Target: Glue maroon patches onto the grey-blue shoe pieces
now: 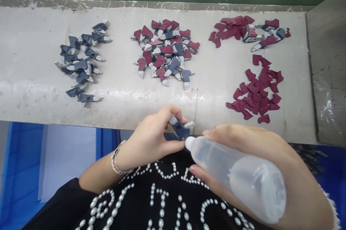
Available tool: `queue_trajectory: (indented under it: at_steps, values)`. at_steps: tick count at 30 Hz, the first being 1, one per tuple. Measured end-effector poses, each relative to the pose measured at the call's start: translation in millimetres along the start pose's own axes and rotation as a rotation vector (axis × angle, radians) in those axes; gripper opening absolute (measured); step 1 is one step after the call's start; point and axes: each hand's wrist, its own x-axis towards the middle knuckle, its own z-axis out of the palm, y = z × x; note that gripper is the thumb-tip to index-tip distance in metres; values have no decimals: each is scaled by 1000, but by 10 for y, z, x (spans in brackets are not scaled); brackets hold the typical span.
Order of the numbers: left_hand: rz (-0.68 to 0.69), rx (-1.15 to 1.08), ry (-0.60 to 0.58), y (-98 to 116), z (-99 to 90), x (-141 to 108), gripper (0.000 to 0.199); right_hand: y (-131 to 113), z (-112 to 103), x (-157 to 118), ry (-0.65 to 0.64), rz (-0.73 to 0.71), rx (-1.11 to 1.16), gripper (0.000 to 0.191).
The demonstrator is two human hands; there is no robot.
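My left hand (156,132) pinches a small grey-blue and light-grey plastic part (180,129) at the table's front edge. In my right hand (259,147) is a translucent squeeze bottle (238,176), tilted so its white tip (189,143) meets or nearly meets the lower side of that part. Whether liquid comes out, I cannot tell. Beyond my hands lies a middle pile of similar parts (164,52), many with dark red pieces on top. To its left is a group of grey-blue parts (81,64) without red.
Loose dark red pieces (259,91) lie at the right, with another red heap (229,28) behind and several assembled parts (267,34) beside it. A metal panel (328,68) bounds the table (119,97) on the right. Blue bins (23,172) stand below the front edge.
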Motion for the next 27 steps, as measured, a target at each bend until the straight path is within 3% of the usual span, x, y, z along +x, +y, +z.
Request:
queue_trajectory:
  at_steps: [6,15,20,27]
  values:
    - [40,43,11,4,-2,-2,45,25,-2,-10,21,-8,-18,38]
    - [74,157,195,9,8,-10,41,16,26,-26,17,-9,-13,35]
    - [70,150,192,32,-8,-12,44,1,-3,-12,32,39,35,34]
    - [77,159,201,31,-3,-3,43,23,-14,-29,-3,1,-14,35]
